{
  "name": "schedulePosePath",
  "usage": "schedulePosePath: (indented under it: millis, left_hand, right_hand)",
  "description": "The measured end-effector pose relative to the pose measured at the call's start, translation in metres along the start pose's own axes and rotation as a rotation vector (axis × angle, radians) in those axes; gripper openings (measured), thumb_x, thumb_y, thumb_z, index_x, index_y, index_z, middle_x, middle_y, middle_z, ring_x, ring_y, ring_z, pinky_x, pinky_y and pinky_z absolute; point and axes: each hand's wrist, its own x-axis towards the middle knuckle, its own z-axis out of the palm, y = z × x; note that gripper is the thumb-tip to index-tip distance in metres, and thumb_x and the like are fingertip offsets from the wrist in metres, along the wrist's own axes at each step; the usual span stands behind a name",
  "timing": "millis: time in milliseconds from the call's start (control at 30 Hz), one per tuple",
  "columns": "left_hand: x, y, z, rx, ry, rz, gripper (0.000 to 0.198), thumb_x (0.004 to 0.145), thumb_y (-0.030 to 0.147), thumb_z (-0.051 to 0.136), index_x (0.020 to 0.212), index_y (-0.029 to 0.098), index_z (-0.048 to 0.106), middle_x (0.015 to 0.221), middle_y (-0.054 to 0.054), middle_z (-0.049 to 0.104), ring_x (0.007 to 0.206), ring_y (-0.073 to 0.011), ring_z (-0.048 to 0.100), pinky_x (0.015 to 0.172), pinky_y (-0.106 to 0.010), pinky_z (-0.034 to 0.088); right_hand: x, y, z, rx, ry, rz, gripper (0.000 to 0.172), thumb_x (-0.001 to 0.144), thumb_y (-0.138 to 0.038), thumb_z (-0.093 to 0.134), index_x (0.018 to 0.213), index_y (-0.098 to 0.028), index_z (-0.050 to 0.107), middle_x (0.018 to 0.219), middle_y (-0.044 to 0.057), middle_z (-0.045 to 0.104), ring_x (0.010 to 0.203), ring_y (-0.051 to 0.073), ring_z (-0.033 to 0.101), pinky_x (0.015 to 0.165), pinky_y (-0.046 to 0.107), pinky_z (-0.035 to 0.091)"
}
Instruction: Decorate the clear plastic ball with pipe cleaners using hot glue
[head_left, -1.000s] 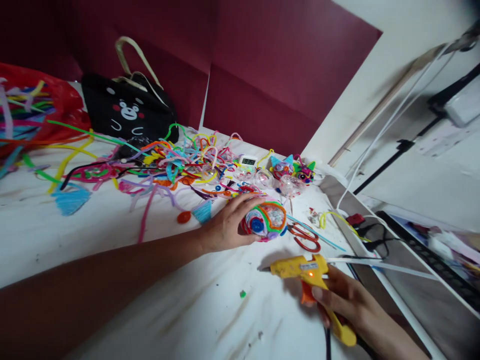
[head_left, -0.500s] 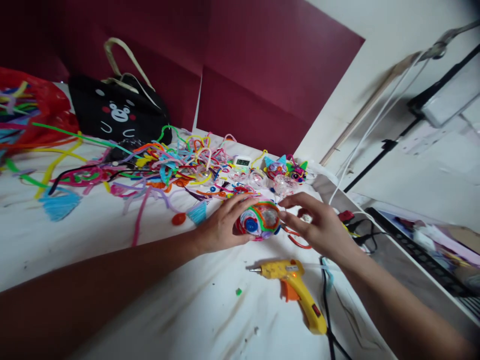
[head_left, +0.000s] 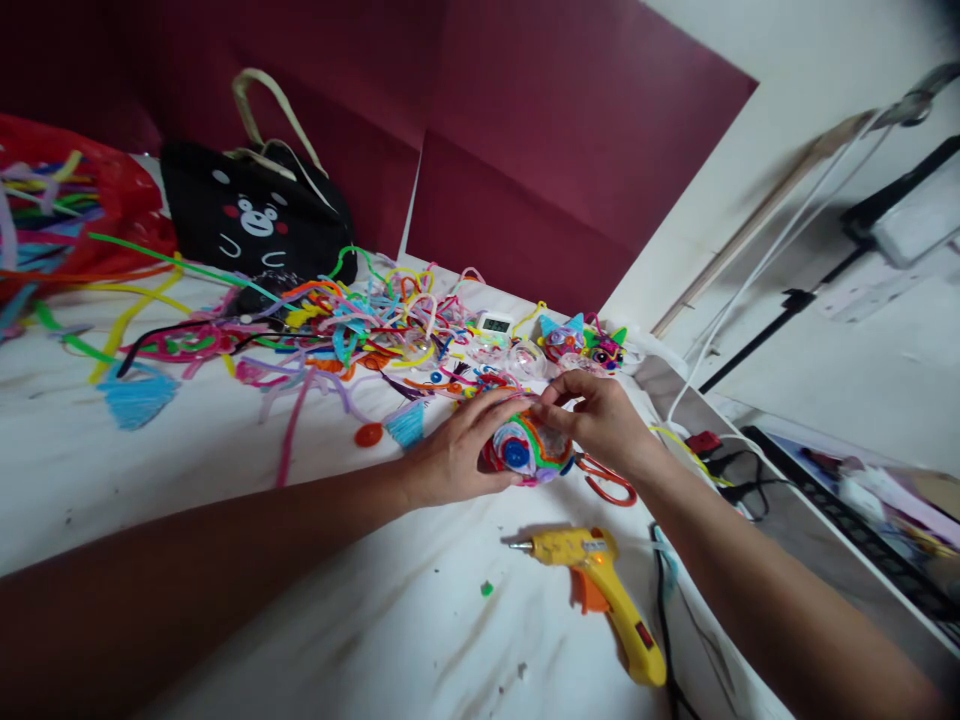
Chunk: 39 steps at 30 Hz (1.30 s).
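Observation:
My left hand [head_left: 463, 452] is wrapped round the left side of a ball covered in coiled pipe cleaners [head_left: 534, 450]. A blue button [head_left: 516, 453] sits on its white and purple coils, and orange and green strands edge a clear, uncovered patch. My right hand [head_left: 592, 412] is at the ball's top right, fingertips pinched together against its upper edge; whatever lies between them is too small to make out. Orange-handled scissors [head_left: 611, 488] lie partly hidden beside the ball. Nearer to me lies a yellow hot glue gun [head_left: 592, 560], its nozzle pointing left.
Loose pipe cleaners [head_left: 367, 320] cover the back of the white table [head_left: 337, 600]. Behind them stand a black bag [head_left: 255, 210] and a red bag [head_left: 127, 205]. Two finished-looking colourful figures [head_left: 581, 342] and a small digital clock [head_left: 495, 326] stand at the back. A power cord [head_left: 664, 620] runs at right.
My right hand has moved left and up from the ball's right side to its upper edge. The left hand keeps its hold. The whole view has shifted slightly.

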Motion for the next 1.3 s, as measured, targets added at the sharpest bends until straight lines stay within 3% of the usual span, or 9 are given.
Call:
schedulePosePath:
  millis: [500, 900, 1033, 1133, 1300]
  left_hand:
    - [-0.003, -0.008, 0.003, -0.007, 0.044, 0.061, 0.08, 0.072, 0.029, 0.078, 0.142, 0.021, 0.039, 0.146, -0.015, 0.046, 0.139, -0.0301, 0.043, 0.117, -0.047, 0.038]
    - [-0.002, -0.009, -0.002, 0.102, -0.019, 0.075, 0.079, 0.076, 0.03, 0.075, 0.145, 0.023, 0.037, 0.149, -0.016, 0.043, 0.137, -0.0306, 0.045, 0.115, -0.046, 0.04]
    - [-0.001, -0.006, -0.006, 0.133, -0.046, 0.061, 0.078, 0.076, 0.031, 0.076, 0.144, 0.022, 0.038, 0.148, -0.017, 0.044, 0.136, -0.0316, 0.046, 0.115, -0.048, 0.041]
    - [0.0, -0.007, -0.006, 0.14, -0.038, 0.056, 0.076, 0.077, 0.033, 0.076, 0.142, 0.021, 0.039, 0.146, -0.018, 0.046, 0.136, -0.0321, 0.047, 0.114, -0.048, 0.042]
    - [-0.001, -0.009, -0.006, 0.164, -0.018, 0.073, 0.074, 0.078, 0.035, 0.075, 0.14, 0.02, 0.039, 0.143, -0.02, 0.048, 0.134, -0.0323, 0.05, 0.111, -0.048, 0.045]
  right_hand:
    - [0.005, -0.003, 0.006, 0.013, 0.038, 0.091, 0.01, 0.065, -0.029, 0.064, 0.065, -0.02, 0.059, 0.062, -0.001, 0.062, 0.056, 0.014, 0.057, 0.054, 0.025, 0.044]
    - [0.007, 0.001, 0.007, 0.101, 0.017, 0.118, 0.017, 0.065, -0.033, 0.068, 0.067, -0.019, 0.057, 0.06, -0.001, 0.061, 0.053, 0.013, 0.054, 0.048, 0.024, 0.042]
    - [0.005, 0.001, 0.002, 0.068, 0.021, 0.057, 0.013, 0.069, -0.029, 0.068, 0.07, -0.019, 0.061, 0.067, 0.0, 0.063, 0.058, 0.014, 0.055, 0.053, 0.025, 0.043]
    - [-0.001, 0.002, -0.004, -0.031, 0.022, -0.074, 0.007, 0.077, -0.023, 0.063, 0.077, -0.018, 0.067, 0.076, 0.002, 0.067, 0.067, 0.015, 0.059, 0.061, 0.026, 0.045]
    - [-0.014, 0.003, -0.012, -0.2, 0.024, -0.307, 0.03, 0.08, -0.005, 0.05, 0.098, -0.018, 0.069, 0.097, 0.006, 0.072, 0.085, 0.018, 0.066, 0.074, 0.029, 0.049]
